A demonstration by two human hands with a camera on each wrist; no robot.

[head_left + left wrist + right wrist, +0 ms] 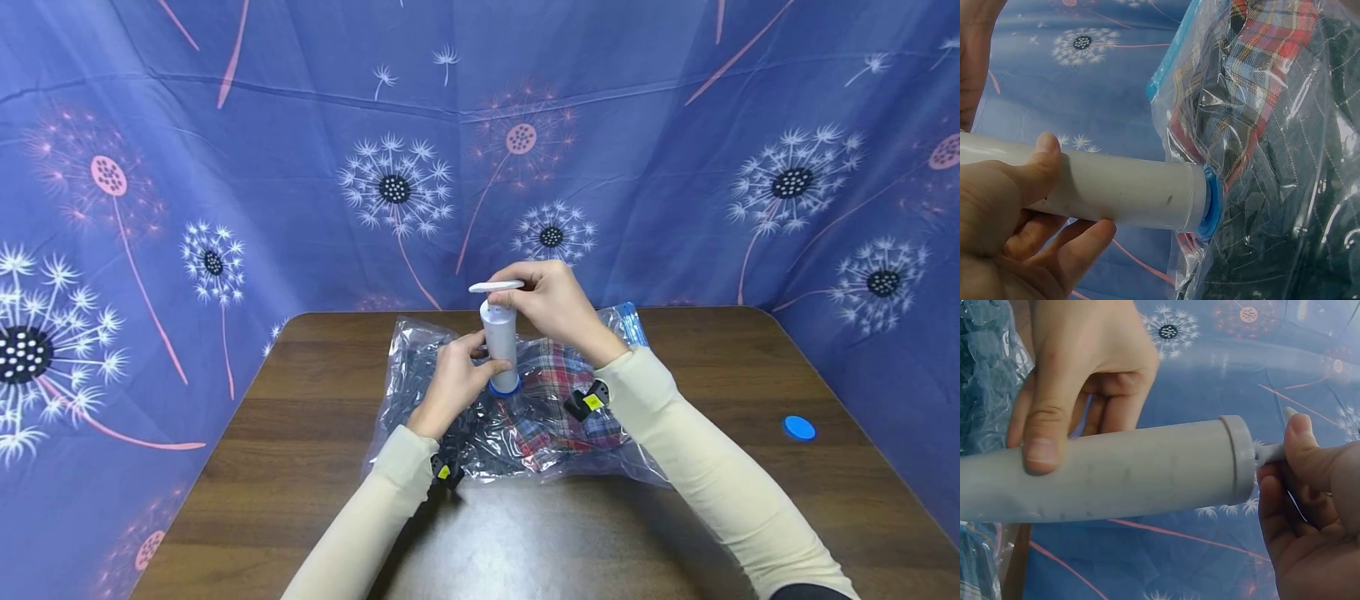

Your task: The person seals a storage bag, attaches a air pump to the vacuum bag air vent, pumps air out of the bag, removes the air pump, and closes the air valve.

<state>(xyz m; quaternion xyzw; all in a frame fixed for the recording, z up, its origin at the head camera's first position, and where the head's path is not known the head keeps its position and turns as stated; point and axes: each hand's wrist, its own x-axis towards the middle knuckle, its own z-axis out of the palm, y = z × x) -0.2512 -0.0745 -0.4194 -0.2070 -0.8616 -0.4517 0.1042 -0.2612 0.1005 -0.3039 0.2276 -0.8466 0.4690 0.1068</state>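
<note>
A white hand pump (501, 335) stands upright on a clear vacuum storage bag (415, 337), its lower end at a blue ring (1211, 206) on the bag. My left hand (457, 375) grips the pump's barrel (1154, 472), thumb on one side and fingers on the other. At the top, my right hand (553, 298) holds the white handle (487, 287) between thumb and curled fingers. The handle sits close above the barrel's top, with a short rod (1267, 453) showing between. Through the plastic I see red-and-blue plaid cloth (558, 367) and dark stitched cloth (1285, 219).
The bag lies on a brown wooden table (300, 400). A round blue cap (799, 428) rests on the table at the right. Blue dandelion-printed fabric (300, 150) hangs behind the table and along both sides. A blue strip (632, 323) edges the bag's far right corner.
</note>
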